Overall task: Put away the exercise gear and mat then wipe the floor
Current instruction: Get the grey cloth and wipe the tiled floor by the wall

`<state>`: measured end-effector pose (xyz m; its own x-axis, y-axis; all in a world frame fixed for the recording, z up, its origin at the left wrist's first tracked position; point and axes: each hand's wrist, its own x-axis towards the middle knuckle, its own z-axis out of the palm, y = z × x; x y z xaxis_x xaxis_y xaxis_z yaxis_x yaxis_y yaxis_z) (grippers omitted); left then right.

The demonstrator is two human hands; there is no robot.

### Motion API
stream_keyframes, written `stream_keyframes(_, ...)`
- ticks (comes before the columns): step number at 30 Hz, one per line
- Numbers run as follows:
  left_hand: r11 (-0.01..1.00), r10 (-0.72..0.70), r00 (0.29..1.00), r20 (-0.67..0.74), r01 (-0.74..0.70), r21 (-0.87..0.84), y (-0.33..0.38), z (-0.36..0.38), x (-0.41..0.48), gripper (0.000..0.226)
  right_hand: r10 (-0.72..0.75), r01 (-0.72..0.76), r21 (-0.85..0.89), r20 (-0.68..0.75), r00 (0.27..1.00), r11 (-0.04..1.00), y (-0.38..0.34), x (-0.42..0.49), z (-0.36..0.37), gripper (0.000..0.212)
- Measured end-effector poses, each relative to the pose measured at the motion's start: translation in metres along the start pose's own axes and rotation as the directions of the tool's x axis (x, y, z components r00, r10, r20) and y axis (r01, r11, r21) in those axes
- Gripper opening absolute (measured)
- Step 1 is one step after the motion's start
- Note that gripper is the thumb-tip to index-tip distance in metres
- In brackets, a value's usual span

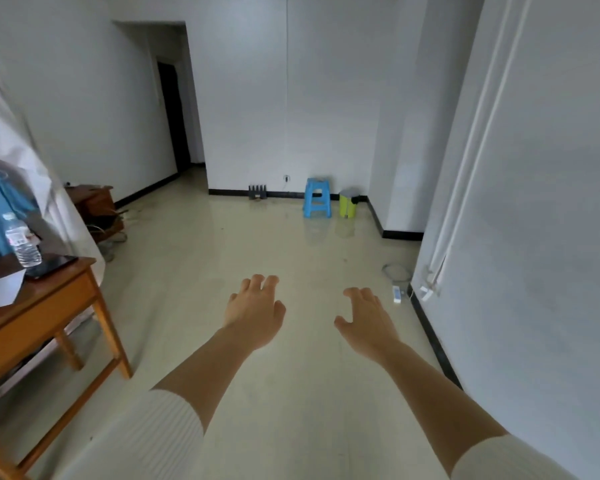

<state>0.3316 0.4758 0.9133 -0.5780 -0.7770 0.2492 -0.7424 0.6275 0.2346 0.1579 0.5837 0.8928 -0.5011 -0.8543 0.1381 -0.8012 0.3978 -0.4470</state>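
The wooden table [49,306] is cut by the left edge; the far dark object [257,192] is indistinct.

Glossy cream floor [222,237] with a blue plastic stool [317,197] and yellow-green bin [348,202] side by side. A wooden table [59,287] at left holds a water bottle [23,242] and dark phone [51,266].

White walls [326,98], plain, evenly lit. Glossy cream floor [257,237] edged with black skirting [430,327]. Open doorway [174,116] far left, dark beyond. Blue stool [316,197] and yellow-green bin [349,204] side by side at the far wall, small black rack [257,192] to their left. Wooden worktop [49,306] near left, carrying a water bottle [21,242]. White conduit [482,133] up the right wall, power strip [397,294] on the floor below.
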Motion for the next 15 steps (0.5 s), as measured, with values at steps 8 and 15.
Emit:
stream_keyframes(8,0.999,-0.031,1.000,-0.005,0.030,-0.031,-0.075,0.050,0.188,0.048,-0.075,0.076,-0.028,0.007,0.997,0.997,-0.033,0.221,0.050,0.056)
stream_keyframes(15,0.991,-0.111,0.994,-0.017,0.110,-0.081,-0.114,0.080,0.399,0.049,-0.170,0.175,-0.097,0.058,0.984,0.980,-0.038,0.441,0.067,0.057)
